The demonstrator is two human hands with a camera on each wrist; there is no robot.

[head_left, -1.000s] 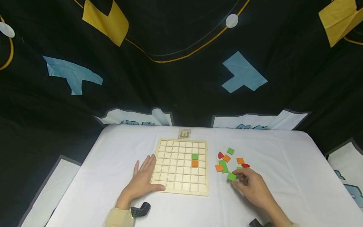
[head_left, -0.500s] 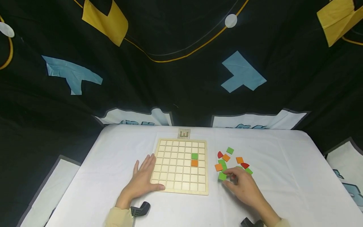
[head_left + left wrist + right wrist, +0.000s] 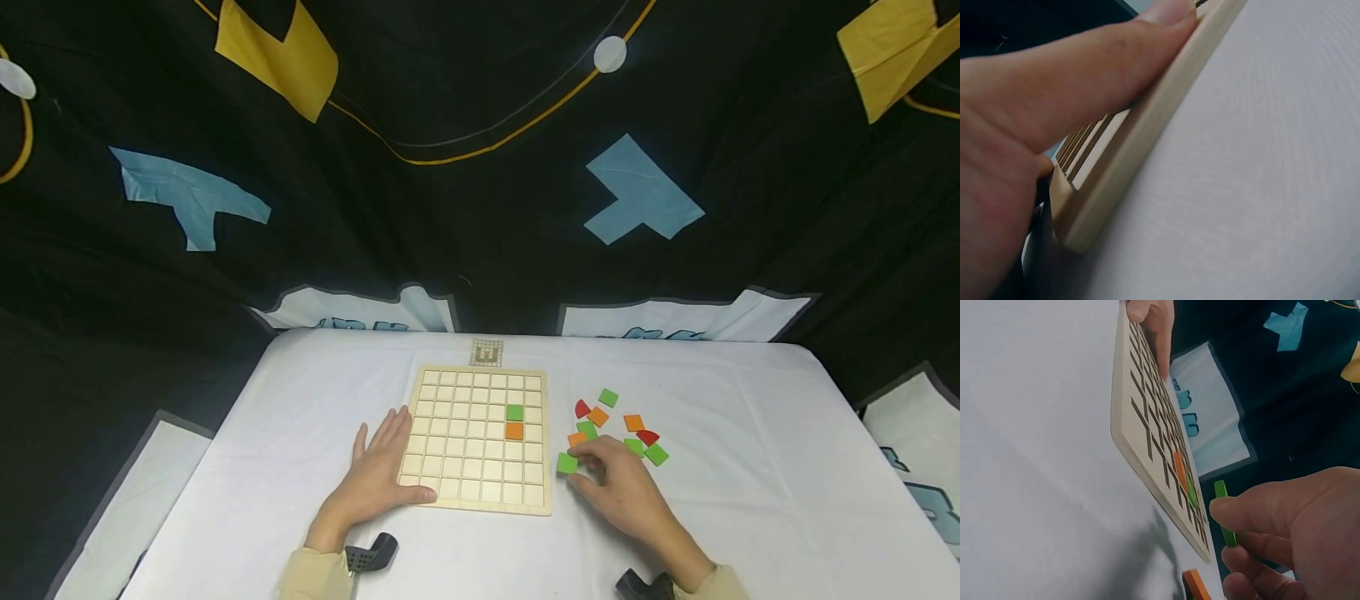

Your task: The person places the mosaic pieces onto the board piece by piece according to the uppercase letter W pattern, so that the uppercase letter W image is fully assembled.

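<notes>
My right hand [image 3: 621, 490] pinches a square green tile [image 3: 567, 463] between thumb and fingers, just off the right edge of a wooden grid board [image 3: 474, 471]. In the right wrist view the held green tile [image 3: 1220, 489] is edge-on, raised above the white cloth. A green tile [image 3: 514, 412] and an orange tile [image 3: 513, 431] sit in neighbouring cells toward the board's right side. With fingers extended, my left hand [image 3: 372, 483] rests along the board's left edge. Its thumb [image 3: 1094, 75] lies over the near rim.
Loose tiles lie right of the board: several green, such as one square [image 3: 609, 397], several orange [image 3: 633, 423], and red quarter-rounds [image 3: 647, 437]. A small patterned card [image 3: 487, 352] lies behind the board. A dark curtain [image 3: 465, 233] hangs beyond the white table [image 3: 750, 433].
The right hand has moved left with the green tile, from among the loose tiles toward the board, uncovering green tiles behind it. The left hand and board stay put.
</notes>
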